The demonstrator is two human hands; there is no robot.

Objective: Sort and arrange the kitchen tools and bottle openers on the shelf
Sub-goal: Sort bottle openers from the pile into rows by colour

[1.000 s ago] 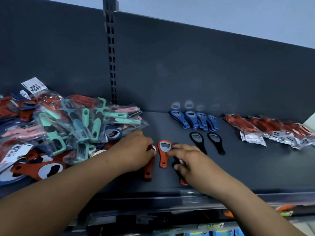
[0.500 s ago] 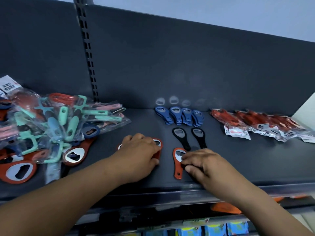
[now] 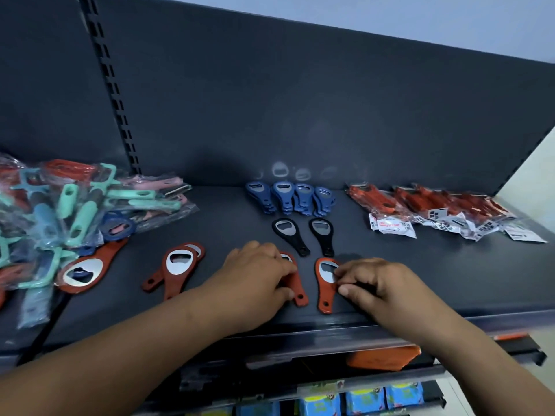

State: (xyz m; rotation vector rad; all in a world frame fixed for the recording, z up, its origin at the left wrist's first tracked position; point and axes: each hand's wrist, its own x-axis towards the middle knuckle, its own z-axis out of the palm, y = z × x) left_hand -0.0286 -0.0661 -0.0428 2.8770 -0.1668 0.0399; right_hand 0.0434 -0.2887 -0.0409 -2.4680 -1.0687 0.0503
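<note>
On the dark shelf (image 3: 420,283), two red bottle openers lie side by side near the front edge. My left hand (image 3: 255,274) covers the left red opener (image 3: 298,288) and grips it, fingers curled round it. My right hand (image 3: 372,283) pinches the head of the right red opener (image 3: 324,291). Two black openers (image 3: 289,235) lie just behind them, and a row of blue openers (image 3: 289,195) sits at the back. Two more red openers (image 3: 177,270) lie stacked to the left.
A heap of bagged teal, pink, blue and red kitchen tools (image 3: 60,211) fills the left side, with a large red opener (image 3: 87,268) at its edge. Bagged red tools (image 3: 435,208) line the back right. A lower shelf with blue packs (image 3: 363,400) shows below.
Both red openers now lie in line in front of the black pair. My left hand has slid its opener right. The stacked red openers on the left have come into sight.
</note>
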